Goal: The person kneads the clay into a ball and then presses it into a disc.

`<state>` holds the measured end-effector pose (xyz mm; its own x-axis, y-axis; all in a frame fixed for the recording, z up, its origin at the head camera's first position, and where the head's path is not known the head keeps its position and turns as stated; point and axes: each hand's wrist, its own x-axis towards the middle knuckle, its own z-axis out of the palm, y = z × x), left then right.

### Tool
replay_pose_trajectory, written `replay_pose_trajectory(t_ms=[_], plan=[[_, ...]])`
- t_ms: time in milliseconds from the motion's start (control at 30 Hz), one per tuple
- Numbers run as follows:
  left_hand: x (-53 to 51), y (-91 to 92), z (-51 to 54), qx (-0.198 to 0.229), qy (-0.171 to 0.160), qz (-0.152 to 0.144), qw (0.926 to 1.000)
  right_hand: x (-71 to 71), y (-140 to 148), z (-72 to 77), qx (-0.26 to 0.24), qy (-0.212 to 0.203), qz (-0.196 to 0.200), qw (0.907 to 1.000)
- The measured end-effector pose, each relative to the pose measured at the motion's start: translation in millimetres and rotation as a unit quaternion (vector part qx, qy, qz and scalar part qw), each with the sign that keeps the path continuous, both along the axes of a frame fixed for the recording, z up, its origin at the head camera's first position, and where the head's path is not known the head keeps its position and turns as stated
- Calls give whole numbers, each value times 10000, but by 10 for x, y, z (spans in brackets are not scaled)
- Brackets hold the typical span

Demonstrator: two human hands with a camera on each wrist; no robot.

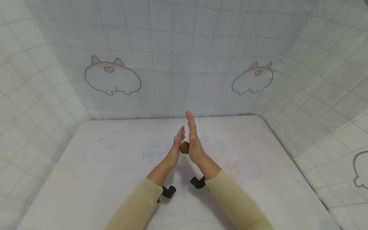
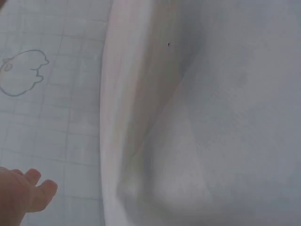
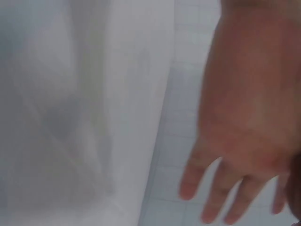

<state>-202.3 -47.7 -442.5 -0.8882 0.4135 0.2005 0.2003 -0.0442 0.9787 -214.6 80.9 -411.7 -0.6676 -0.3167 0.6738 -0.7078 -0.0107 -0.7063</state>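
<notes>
A small brown lump (image 1: 184,147), roughly round and like clay or dough, sits between the two palms above the table. My left hand (image 1: 173,152) touches its left side, with the fingers extended up and forward. From the other side my right hand (image 1: 196,149) presses against it, fingers straight and pointing away from me. In the right wrist view, a palm with straight, spread fingers (image 3: 216,193) shows, and a dark brown edge (image 3: 295,188) lies at the far right. Only a few fingertips (image 2: 43,192) appear low in the left wrist view.
Beneath the hands lies a table with a pale, faintly patterned cover (image 1: 115,166). Gridded white curtains (image 1: 184,64) with cartoon animal drawings enclose the back and both sides. A small black device (image 1: 169,192) sits at the left wrist, another (image 1: 197,182) at the right.
</notes>
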Motion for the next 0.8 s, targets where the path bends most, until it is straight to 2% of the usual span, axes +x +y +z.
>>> replay_pose_trajectory(t_ms=[133,233,300,367,533,700,800], plan=[[78,-14,14,-154,316,-145,9993,-64,18,-37,31,-287,-139,9995],[132,-21,30,-82,568,-239,9981,-88,13,-55,80,-482,-130,9987],[155,-22,43,93,671,-283,9973,-83,3,-47,127,-682,-75,9976],[174,-23,68,363,717,-284,9964,-28,-9,26,162,-912,-6,9957],[198,-27,150,1102,821,-123,9904,96,-43,169,96,-1422,130,9897],[166,-22,187,1453,1013,173,9840,0,-67,-60,-29,-1732,487,9837],[132,-26,228,1592,1084,471,9802,-63,-77,-203,177,-1430,386,9888]])
